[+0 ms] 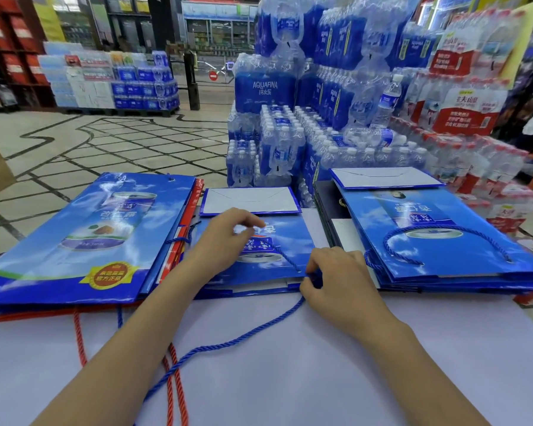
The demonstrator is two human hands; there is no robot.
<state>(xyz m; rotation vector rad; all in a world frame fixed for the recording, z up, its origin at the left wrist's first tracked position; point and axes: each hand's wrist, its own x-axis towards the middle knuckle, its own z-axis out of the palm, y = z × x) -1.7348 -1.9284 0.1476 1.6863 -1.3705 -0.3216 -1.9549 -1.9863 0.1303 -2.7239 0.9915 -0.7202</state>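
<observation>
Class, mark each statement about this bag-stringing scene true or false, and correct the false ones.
1. The right hand pinches the blue cord at the middle bag's near edge. True.
2. Every loose cord near the arms is blue. False: red cords lie there too.
3. The right stack's top bag already carries a cord handle. True.
4. The shrink-wrapped packs behind hold cans. False: they hold water bottles.

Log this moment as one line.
left hand: on blue paper bag | right hand: pinches blue rope handle at bag's near edge
</observation>
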